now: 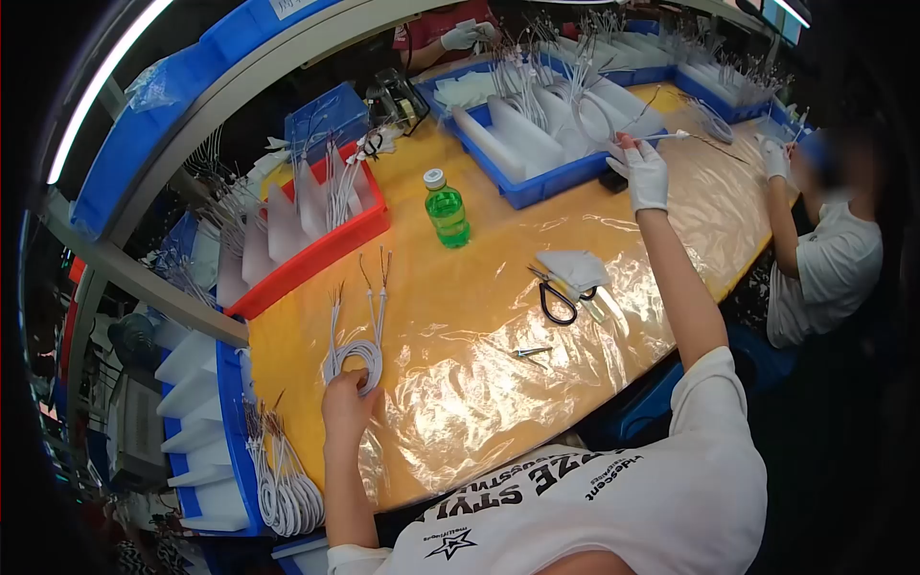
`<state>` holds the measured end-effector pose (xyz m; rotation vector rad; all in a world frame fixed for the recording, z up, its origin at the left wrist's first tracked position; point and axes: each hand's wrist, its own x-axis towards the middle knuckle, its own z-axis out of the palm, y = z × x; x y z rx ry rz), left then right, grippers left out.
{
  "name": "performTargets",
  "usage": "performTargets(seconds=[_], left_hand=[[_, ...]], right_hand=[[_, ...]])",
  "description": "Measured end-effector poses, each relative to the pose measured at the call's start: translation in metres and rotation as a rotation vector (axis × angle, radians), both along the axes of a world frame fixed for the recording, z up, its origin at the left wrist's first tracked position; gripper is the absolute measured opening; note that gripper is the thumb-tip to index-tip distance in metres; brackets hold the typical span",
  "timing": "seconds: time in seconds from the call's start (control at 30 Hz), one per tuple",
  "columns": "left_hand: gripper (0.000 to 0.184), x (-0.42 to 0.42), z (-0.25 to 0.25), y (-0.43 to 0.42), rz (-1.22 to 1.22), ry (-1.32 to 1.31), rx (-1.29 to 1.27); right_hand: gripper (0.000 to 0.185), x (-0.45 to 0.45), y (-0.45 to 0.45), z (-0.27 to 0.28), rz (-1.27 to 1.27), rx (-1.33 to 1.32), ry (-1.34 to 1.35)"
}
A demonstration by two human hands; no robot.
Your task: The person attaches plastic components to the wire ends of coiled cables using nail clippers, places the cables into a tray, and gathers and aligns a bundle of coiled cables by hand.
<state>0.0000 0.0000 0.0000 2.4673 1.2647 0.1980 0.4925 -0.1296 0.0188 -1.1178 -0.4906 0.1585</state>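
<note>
A cut-off white T-shirt (623, 513) is showing. The left hand (347, 404) is gripping and partly hiding a cable coil (375, 360); the right hand (645, 178) is pinching a hard-to-see cable loop (609, 119).

Coiled white cable (375, 355), ends splayed

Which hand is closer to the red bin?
Left. The left hand is just this side of the red bin, holding the coiled cable; the right hand is farther off, over to the right, by the blue tray.
</note>
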Motion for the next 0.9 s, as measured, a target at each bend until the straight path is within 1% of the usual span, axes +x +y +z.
performTargets(seconds=[0.07,0.1,0.17,0.2,0.27,0.33,0.37,0.4,0.43,0.5,0.53,0.57,0.6,0.63,0.67,0.7,0.73,0.77,0.83,0.87,0.9], left_hand=[[0.032,-0.006,0.002,0.005,0.004,-0.090,-0.006],[0.032,0.005,-0.003,-0.007,0.016,-0.107,-0.027],[0.034,0.001,-0.003,0.000,0.054,-0.244,-0.082],[0.034,0.000,0.003,0.002,0.064,-0.240,-0.065],[0.035,0.004,0.012,-0.005,0.071,-0.442,-0.178],[0.037,0.010,0.026,-0.022,0.035,-0.470,-0.162],[0.039,0.014,0.036,-0.035,-0.002,-0.501,-0.154],[0.039,0.019,0.048,-0.050,0.004,-0.472,-0.214],[0.039,0.024,0.050,-0.061,0.014,-0.467,-0.223],[0.036,0.028,0.048,-0.079,-0.088,-0.294,-0.322],[0.036,0.028,0.042,-0.083,-0.071,-0.285,-0.344],[0.035,0.028,0.032,-0.085,-0.211,-0.184,-0.373],[0.034,0.027,0.025,-0.087,-0.354,-0.083,-0.405],[0.034,0.026,0.021,-0.088,-0.336,-0.073,-0.441],[0.034,0.026,0.019,-0.085,-0.282,-0.085,-0.423],[0.034,0.030,0.017,-0.078,-0.231,-0.099,-0.392],[0.033,0.036,0.015,-0.071,-0.129,-0.173,-0.359],[0.032,0.042,0.012,-0.065,-0.024,-0.245,-0.323],[0.034,0.053,-0.001,-0.047,0.141,-0.286,-0.188],[0.034,0.057,-0.008,-0.040,0.150,-0.282,-0.194],[0.039,0.061,-0.015,-0.034,0.154,-0.297,-0.154]], right_hand=[[0.026,0.017,0.028,-0.010,-0.089,-0.012,-0.019],[0.026,0.033,0.024,-0.004,-0.079,-0.033,-0.037],[0.022,0.040,0.043,-0.008,0.011,-0.022,0.301],[0.023,0.044,0.052,-0.013,0.063,0.011,0.396],[0.024,0.049,0.061,-0.031,0.040,-0.036,0.400],[0.025,0.046,0.064,-0.038,0.008,-0.077,0.399],[0.027,0.039,0.062,-0.044,-0.030,-0.054,0.326],[0.029,0.029,0.057,-0.050,-0.065,-0.035,0.250],[0.029,0.013,0.048,-0.053,-0.060,-0.047,0.255],[0.030,-0.035,0.018,-0.044,0.081,-0.187,0.049],[0.030,-0.058,0.003,-0.041,0.162,-0.307,0.023],[0.029,-0.079,-0.012,-0.039,0.248,-0.431,-0.003],[0.027,-0.099,-0.024,-0.040,0.312,-0.482,-0.054],[0.026,-0.119,-0.037,-0.042,0.379,-0.532,-0.100],[0.026,-0.138,-0.052,-0.038,0.397,-0.560,-0.080],[0.026,-0.154,-0.062,-0.032,0.453,-0.682,-0.173],[0.027,-0.168,-0.071,-0.026,0.508,-0.797,-0.274],[0.027,-0.179,-0.078,-0.024,0.523,-0.810,-0.267],[0.031,-0.197,-0.087,-0.021,0.308,-1.067,-0.848],[0.032,-0.205,-0.088,-0.019,0.314,-1.062,-0.843],[0.032,-0.211,-0.088,-0.021,0.321,-1.065,-0.844]])
